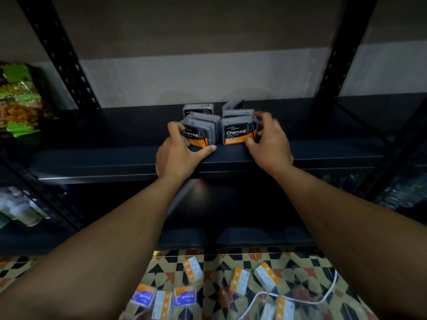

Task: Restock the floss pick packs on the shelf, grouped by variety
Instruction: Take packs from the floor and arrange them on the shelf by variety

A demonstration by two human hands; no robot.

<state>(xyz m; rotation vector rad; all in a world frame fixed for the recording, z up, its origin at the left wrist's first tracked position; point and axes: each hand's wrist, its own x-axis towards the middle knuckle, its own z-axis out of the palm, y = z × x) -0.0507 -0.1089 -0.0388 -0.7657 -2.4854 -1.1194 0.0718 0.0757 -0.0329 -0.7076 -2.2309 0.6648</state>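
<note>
Charcoal floss packs (pixel 198 109) stand mid-shelf (pixel 115 155) in two short rows running front to back, printed faces toward the person. The left hand (pixel 178 153) curls its fingers round the outer side of the skewed left front pack (pixel 196 135), thumb stretched along its base. A narrow gap parts the rows. The right hand (pixel 270 142) clasps the right front pack (pixel 238 132) at its outer edge, thumb at the lower corner. Squaring them likely means pressing inward and back. Purple packs (pixel 143 297) and orange packs (pixel 240 280) lie on the floor (pixel 215 257) below.
</note>
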